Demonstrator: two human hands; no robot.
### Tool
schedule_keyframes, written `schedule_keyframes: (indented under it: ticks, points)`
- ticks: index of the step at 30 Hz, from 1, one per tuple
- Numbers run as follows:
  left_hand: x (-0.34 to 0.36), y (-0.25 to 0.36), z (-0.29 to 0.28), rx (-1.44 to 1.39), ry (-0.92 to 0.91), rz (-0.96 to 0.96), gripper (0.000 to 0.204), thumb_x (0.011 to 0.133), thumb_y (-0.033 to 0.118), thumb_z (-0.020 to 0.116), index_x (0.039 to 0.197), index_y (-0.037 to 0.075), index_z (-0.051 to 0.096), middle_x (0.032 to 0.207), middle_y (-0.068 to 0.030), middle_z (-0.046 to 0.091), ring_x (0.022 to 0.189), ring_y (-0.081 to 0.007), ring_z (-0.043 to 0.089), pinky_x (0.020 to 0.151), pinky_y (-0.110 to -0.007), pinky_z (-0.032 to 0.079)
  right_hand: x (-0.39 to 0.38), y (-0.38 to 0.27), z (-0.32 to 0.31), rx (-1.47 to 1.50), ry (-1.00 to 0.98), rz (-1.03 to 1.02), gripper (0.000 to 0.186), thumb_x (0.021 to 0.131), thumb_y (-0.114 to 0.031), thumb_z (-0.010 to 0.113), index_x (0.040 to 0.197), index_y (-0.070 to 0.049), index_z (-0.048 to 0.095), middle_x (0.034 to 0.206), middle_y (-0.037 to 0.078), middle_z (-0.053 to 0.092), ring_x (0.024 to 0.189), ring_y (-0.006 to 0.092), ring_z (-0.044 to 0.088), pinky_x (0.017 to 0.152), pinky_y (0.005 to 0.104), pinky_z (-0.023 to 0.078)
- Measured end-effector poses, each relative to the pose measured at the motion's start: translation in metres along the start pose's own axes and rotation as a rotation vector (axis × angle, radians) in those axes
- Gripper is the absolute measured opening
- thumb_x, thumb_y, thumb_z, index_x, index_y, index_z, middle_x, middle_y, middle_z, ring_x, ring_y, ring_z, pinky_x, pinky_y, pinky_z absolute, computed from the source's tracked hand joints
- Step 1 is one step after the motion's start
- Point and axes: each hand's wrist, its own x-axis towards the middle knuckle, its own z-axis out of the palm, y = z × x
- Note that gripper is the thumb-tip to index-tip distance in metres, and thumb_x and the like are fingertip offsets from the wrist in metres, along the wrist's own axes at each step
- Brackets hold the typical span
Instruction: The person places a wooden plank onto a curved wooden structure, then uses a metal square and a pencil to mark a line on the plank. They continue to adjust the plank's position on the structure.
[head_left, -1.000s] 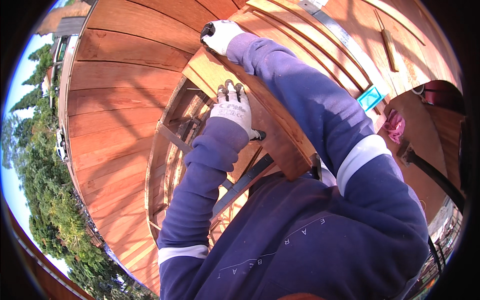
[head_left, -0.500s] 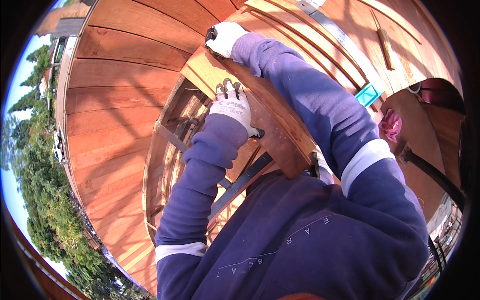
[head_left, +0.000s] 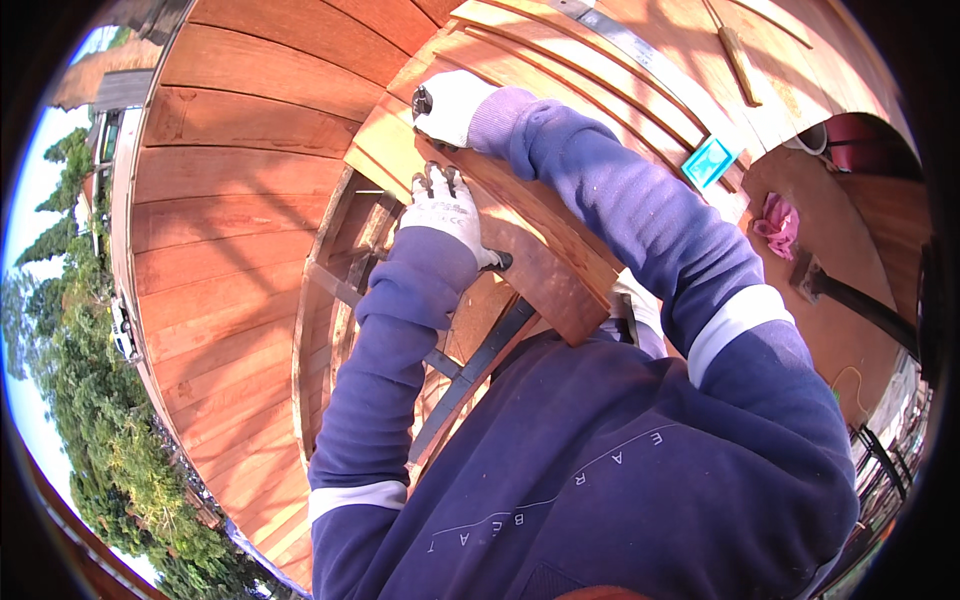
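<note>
A long reddish-brown wooden board [head_left: 550, 275] runs slantwise from near my body toward the far middle. My left hand [head_left: 440, 212], in a white glove with dark fingertips, lies on it with fingers stretched out and thumb spread. Farther off and a little to the right, my right hand [head_left: 455, 108], in a matching glove, is closed at the board's far part, its dark fingertips curled under. Whatever it grips, if anything, is hidden beneath the glove. A paler wooden surface [head_left: 385, 140] lies beyond the left fingers.
A metal straightedge [head_left: 630, 45] and a blue rectangular object [head_left: 709, 162] lie at the upper right, near a wooden-handled tool [head_left: 740, 65]. A crumpled pink cloth [head_left: 777, 225] is at right. An open framed gap [head_left: 345, 240] and curved planking [head_left: 225, 210] are at left.
My right hand has come nearer to me along the board, closer to the left hand. The left hand rests at about the same place on the board. The whole view has shifted slightly.
</note>
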Motion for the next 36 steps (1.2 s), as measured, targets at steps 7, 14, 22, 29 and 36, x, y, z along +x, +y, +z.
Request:
schedule_keyframes:
  ticks: [7,14,22,29,36]
  points:
    - [-0.003,0.002,-0.002,0.030,0.014,-0.004,0.128,0.065,0.064,0.082,0.149,-0.012,0.022,0.153,-0.0346,0.026,0.143,-0.0448,0.030,0.119,-0.042,0.029,-0.031,-0.005,-0.005,-0.156,-0.033,0.020,0.028,0.087,-0.031,0.063,0.094,-0.006,0.072,0.089,0.020,0.070,0.085,0.0368,0.067,0.077,0.0429,0.052]
    - [-0.006,0.002,-0.003,0.026,0.019,-0.003,0.126,0.067,0.062,0.081,0.149,-0.012,0.022,0.154,-0.0347,0.025,0.143,-0.0453,0.030,0.118,-0.043,0.030,-0.073,-0.011,-0.011,-0.170,-0.070,0.047,0.027,0.086,-0.029,0.062,0.095,-0.005,0.070,0.090,0.022,0.069,0.084,0.0378,0.067,0.076,0.0443,0.052]
    - [-0.008,0.003,-0.005,0.042,0.013,0.038,0.128,0.067,0.068,0.078,0.150,-0.011,0.020,0.155,-0.0340,0.024,0.144,-0.0455,0.028,0.119,-0.043,0.029,-0.116,-0.003,-0.014,-0.132,-0.029,-0.005,0.027,0.086,-0.029,0.060,0.095,-0.005,0.070,0.090,0.021,0.069,0.087,0.0379,0.066,0.079,0.0445,0.052]
    - [-0.006,0.005,-0.004,-0.014,0.012,-0.013,0.132,0.065,0.071,0.077,0.151,-0.010,0.018,0.157,-0.0320,0.022,0.146,-0.0445,0.025,0.119,-0.044,0.028,-0.123,0.011,-0.008,-0.126,-0.074,0.004,0.028,0.088,-0.029,0.060,0.100,-0.005,0.068,0.097,0.021,0.069,0.091,0.0370,0.065,0.081,0.0433,0.051]
    - [-0.016,-0.001,0.000,-0.068,0.011,-0.089,0.132,0.064,0.069,0.079,0.153,-0.007,0.017,0.159,-0.0290,0.020,0.147,-0.0423,0.023,0.120,-0.042,0.028,-0.202,-0.005,-0.036,0.579,0.003,0.226,0.016,0.096,-0.016,0.056,0.100,-0.003,0.062,0.081,0.008,0.063,0.080,0.0177,0.064,0.076,0.0345,0.052]
